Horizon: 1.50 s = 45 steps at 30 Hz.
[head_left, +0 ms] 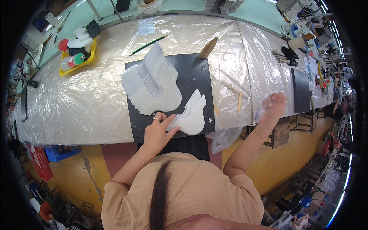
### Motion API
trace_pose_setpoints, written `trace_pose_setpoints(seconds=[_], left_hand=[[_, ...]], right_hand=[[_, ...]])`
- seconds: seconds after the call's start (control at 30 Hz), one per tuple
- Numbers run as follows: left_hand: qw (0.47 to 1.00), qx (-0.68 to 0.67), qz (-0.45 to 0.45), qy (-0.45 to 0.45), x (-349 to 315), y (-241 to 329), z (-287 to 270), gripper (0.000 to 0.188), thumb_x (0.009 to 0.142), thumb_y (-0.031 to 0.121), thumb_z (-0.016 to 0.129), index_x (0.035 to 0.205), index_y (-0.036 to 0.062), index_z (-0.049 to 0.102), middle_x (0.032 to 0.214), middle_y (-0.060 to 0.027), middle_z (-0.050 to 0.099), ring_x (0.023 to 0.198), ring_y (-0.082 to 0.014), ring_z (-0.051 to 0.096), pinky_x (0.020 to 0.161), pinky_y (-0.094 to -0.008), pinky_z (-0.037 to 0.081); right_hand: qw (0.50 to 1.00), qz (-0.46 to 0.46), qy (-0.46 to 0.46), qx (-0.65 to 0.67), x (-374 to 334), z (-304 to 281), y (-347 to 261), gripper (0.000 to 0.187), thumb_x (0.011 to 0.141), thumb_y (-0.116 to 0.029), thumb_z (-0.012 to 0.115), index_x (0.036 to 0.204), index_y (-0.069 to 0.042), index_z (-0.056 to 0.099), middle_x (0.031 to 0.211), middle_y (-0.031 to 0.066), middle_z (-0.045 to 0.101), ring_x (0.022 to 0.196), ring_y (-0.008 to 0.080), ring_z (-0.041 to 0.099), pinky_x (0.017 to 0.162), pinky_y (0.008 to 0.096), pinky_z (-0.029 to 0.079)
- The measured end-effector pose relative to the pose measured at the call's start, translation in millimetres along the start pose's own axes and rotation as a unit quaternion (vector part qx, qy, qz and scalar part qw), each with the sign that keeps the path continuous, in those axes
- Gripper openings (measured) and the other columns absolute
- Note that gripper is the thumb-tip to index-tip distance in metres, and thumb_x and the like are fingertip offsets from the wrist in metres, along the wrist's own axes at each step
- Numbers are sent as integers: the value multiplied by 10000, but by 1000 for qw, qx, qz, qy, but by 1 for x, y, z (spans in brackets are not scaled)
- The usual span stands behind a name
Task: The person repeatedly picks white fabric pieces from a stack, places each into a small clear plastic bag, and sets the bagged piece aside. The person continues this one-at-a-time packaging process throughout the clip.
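My left hand (pixel 158 131) is at the near edge of a black mat (pixel 193 73), its thumb and forefinger on the left end of a small stack of white curved cut-out pieces (pixel 193 122). The pieces look flat and thin, slightly fanned. Just beyond them lies a larger fanned stack of like white pieces (pixel 166 97), spread toward the far left of the mat. Off to the right, my right hand (pixel 274 105) is raised over the plastic-covered table with its fingers curled. Whatever they hold, if anything, cannot be made out against the clear plastic.
A wooden-handled tool (pixel 209 48) stands at the mat's far right corner. Beyond the mat lies a green pencil (pixel 147 45). A yellow tray (pixel 93 53) with bottles sits at the far left. Another dark mat (pixel 301 90) is at right. Clear plastic (pixel 226 140) hangs over the front edge.
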State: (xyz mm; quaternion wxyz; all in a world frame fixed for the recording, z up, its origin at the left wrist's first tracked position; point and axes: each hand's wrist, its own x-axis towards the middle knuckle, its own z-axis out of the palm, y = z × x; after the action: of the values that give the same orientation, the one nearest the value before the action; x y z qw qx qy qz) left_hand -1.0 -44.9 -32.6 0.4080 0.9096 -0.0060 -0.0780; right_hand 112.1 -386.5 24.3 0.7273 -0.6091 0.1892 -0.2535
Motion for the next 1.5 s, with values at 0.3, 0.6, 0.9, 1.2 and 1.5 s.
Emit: trace_pose_setpoints(seconds=[0.3,0.6,0.9,1.2,1.5], left_hand=[[970,112,15,216,16,-43,-39,345,688,195,830,923,17,650,887,-138,564,840,-319,572,730,-395,468],[980,-78,-76,167,12,-42,-48,171,820,83,733,923,-17,638,861,-124,646,682,-220,620,612,-316,485],[784,-592,-181,-53,13,-25,-43,186,953,81,596,1083,-50,580,928,-158,681,836,-243,712,711,-300,592],[782,-613,-87,-66,19,-13,-17,152,948,82,610,1037,-40,625,884,-81,645,766,-130,621,679,-239,492],[923,-385,17,-8,17,5,-22,115,955,63,584,971,-34,643,906,-39,585,750,-91,569,662,-217,464]], right_hand=[[952,69,-233,-184,-51,28,39,215,924,-142,655,1094,-28,590,839,22,620,701,53,506,608,189,422],[917,130,-290,-241,-99,43,55,153,862,-58,687,991,-7,623,768,19,592,725,90,577,656,242,460],[862,-26,-463,-206,-152,103,42,272,810,-163,764,1010,-24,644,846,45,624,746,122,582,664,248,458],[855,47,-482,-185,-164,108,47,625,605,-415,908,909,-54,498,752,7,529,627,86,454,574,237,414],[848,16,-480,-225,-162,107,39,600,645,-434,876,884,-33,500,687,39,503,579,121,469,537,266,420]])
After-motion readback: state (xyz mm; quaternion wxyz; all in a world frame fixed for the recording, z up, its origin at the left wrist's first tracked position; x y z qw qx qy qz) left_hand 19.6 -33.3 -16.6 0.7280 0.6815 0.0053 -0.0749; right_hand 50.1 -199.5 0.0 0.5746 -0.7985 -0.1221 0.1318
